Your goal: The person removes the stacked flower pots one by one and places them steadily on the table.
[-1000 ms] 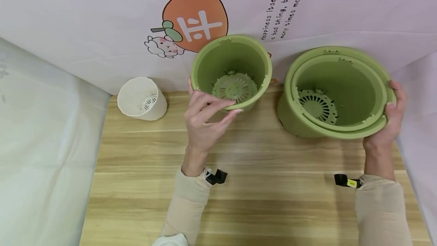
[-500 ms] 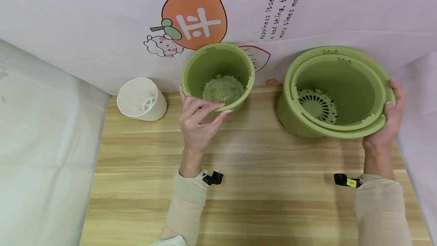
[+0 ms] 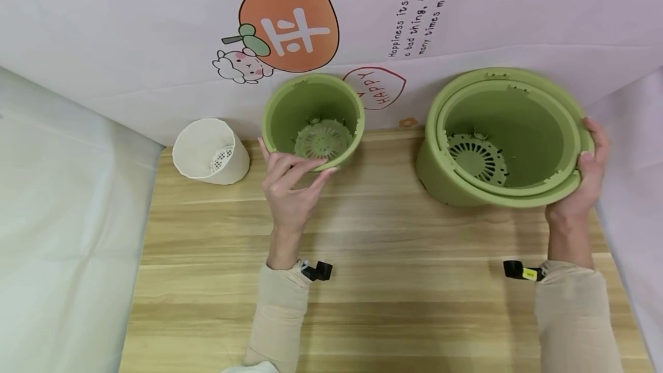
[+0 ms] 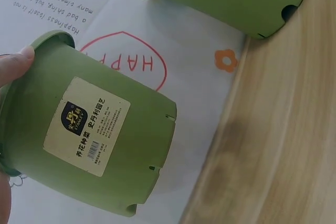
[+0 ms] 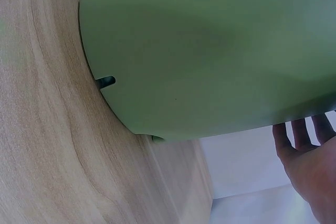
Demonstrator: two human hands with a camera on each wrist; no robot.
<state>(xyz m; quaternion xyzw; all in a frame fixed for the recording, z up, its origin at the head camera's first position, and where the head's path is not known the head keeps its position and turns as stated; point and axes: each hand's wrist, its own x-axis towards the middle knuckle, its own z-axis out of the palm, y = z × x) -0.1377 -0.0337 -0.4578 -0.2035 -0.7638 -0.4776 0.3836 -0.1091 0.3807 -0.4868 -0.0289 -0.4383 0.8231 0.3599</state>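
Note:
At the centre, my left hand (image 3: 291,191) pinches the near rim of a small green plastic flower pot (image 3: 274,114). The left wrist view has this pot (image 4: 100,124) side-on with a paper label on its wall; its base appears a little above the table. To the right stands a large green flower pot (image 3: 450,183) with a medium green flower pot (image 3: 523,108) nested inside it. My right hand (image 3: 580,174) grips the large pot's right rim, fingers outside. In the right wrist view, the large pot's base (image 5: 157,77) meets the wooden table.
A small white pot (image 3: 235,160) with a perforated bottom tilts at the table's back left. Printed cloth (image 3: 155,27) stands behind the wooden table (image 3: 404,281), with plain cloth (image 3: 67,217) along the left side.
My left hand has carried the small green pot leftward, away from the nested pots, and it looks smaller, so lower. My right hand keeps its grip; the head view shifted slightly.

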